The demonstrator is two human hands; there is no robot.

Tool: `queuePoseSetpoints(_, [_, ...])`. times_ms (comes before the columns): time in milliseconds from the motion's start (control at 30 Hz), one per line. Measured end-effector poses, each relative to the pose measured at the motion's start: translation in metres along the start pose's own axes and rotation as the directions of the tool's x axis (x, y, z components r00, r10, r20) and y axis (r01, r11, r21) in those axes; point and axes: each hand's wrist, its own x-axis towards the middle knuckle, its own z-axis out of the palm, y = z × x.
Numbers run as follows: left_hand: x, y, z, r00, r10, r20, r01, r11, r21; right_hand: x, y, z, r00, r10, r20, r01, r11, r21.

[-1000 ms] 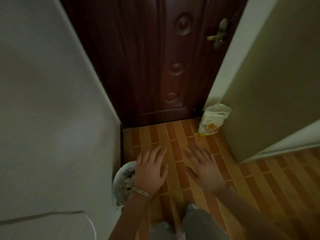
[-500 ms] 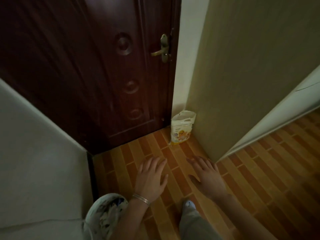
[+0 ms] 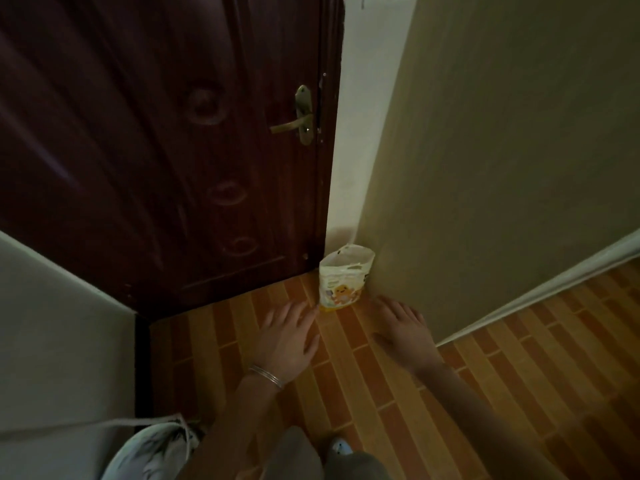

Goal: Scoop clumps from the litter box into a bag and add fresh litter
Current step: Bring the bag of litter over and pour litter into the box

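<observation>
Both hands empty, fingers spread, palms down, gripping nothing. Left hand (image 3: 289, 336), thin bangles at the wrist, reaches forward with fingertips just short of the litter bag (image 3: 343, 280). Right hand (image 3: 403, 327) extends on the bag's other side, close beside its base; contact not clear for either.

Litter bag: small, pale, yellow cartoon print near the bottom. Stands upright on the tiled floor (image 3: 381, 393) in the corner where the dark wooden door (image 3: 156, 150) meets the wall (image 3: 502, 150). Top open, mouth gaping; contents not visible from this angle.

Progress, as judged: fetching fresh litter looks like the step in hand. No litter box or scoop in view, so whether clumps are scooped cannot be told. Pouring fresh litter remains.

Lower left: a pale, mottled tied bag (image 3: 152, 452), knotted at the top. Contents hidden.
</observation>
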Motion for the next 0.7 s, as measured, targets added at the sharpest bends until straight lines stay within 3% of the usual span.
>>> queuePoseSetpoints(467, [0.173, -0.035, 0.014, 0.994, 0.108, -0.034, -0.108, 0.994, -0.009, 0.153, 0.074, -0.008, 0.999, 0.029, 0.026, -0.03, 0.999, 0.038])
queuePoseSetpoints(700, [0.241, -0.057, 0.055, 0.993, 0.105, 0.055, -0.106, 0.994, 0.015, 0.228, 0.117, 0.012, 0.988, 0.089, 0.13, -0.092, 0.996, 0.022])
